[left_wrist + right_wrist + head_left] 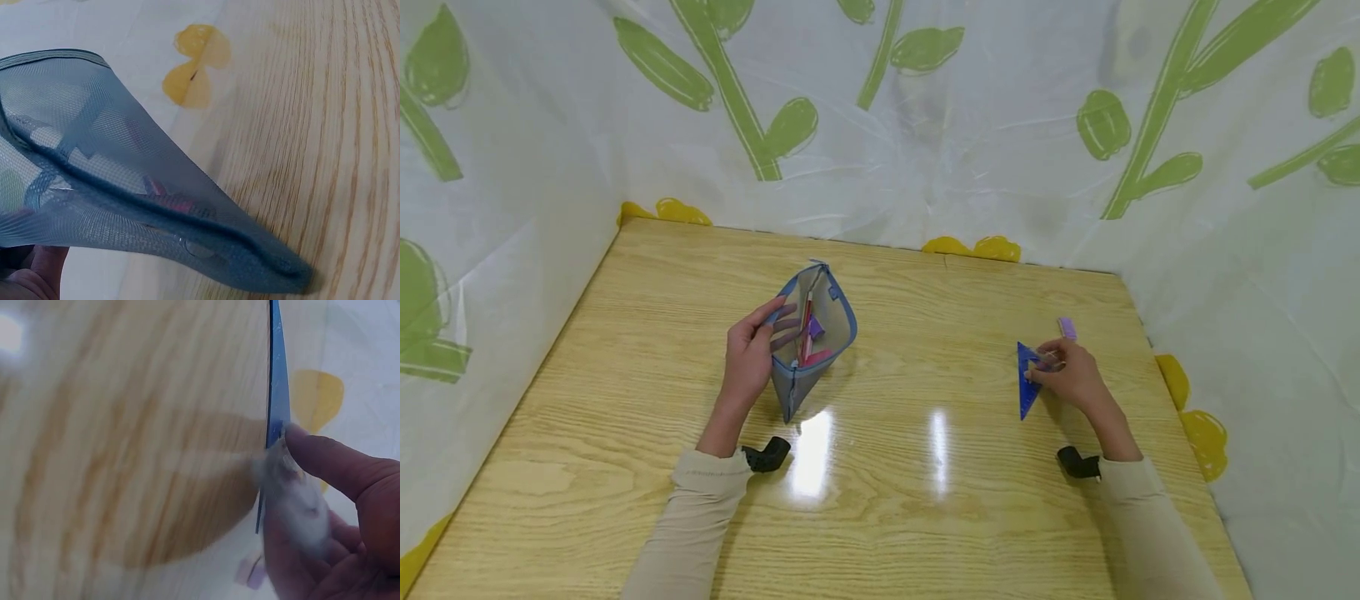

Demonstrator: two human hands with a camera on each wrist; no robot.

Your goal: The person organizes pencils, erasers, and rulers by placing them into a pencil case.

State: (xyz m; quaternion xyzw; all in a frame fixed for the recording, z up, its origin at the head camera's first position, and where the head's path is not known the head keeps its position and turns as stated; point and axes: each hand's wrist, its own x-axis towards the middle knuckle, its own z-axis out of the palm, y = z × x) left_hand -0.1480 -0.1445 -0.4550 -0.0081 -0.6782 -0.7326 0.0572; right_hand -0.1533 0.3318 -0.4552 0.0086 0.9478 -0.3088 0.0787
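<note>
My left hand (749, 360) grips a blue-grey mesh zip pouch (803, 385) by its left side, its fingers inside the mouth and its thumb outside. The pouch gapes wide. Within it lie a red pencil (807, 317), a purple piece (817, 327) and a pink item (818, 357). In the left wrist view the mesh pouch (144, 144) tapers to a corner at the wooden tabletop. Over at the right, my right hand (1071, 372) pinches a blue set square (1024, 390). A blurred whitish, see-through thing (299, 509) is also in that hand; I cannot tell what it is.
A small purple block (1067, 327) lies on the wooden table (925, 333) just beyond the right hand. White sheeting (880, 183) with green leaves and yellow shapes walls the table at the back and both sides. Black wrist mounts (767, 455) sit on both forearms.
</note>
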